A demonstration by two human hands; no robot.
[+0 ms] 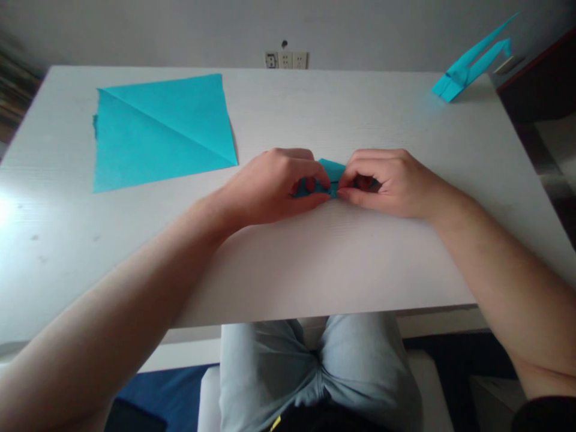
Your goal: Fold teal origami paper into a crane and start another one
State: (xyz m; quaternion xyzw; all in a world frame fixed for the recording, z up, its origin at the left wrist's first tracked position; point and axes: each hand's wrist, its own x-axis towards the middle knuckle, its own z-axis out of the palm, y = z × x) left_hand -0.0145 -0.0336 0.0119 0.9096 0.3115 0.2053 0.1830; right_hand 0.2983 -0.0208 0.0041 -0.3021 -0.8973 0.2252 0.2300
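Observation:
A small folded piece of blue paper (pixel 332 170) lies between my two hands at the middle of the table. My left hand (pixel 292 183) pinches its left part, thumb at the near edge and fingers curled over it. From the other side my right hand (pixel 382 180) grips the right part between thumb and fingertips. The fingertips of both hands almost meet at the paper's near edge. Much of the paper is hidden under the fingers.
A flat blue sheet (pixel 164 129) with a diagonal crease lies on the white table (pixel 288 264) at the left. At the back right corner stands a folded blue paper figure (pixel 459 75). Wall sockets (pixel 286 60) are behind the table.

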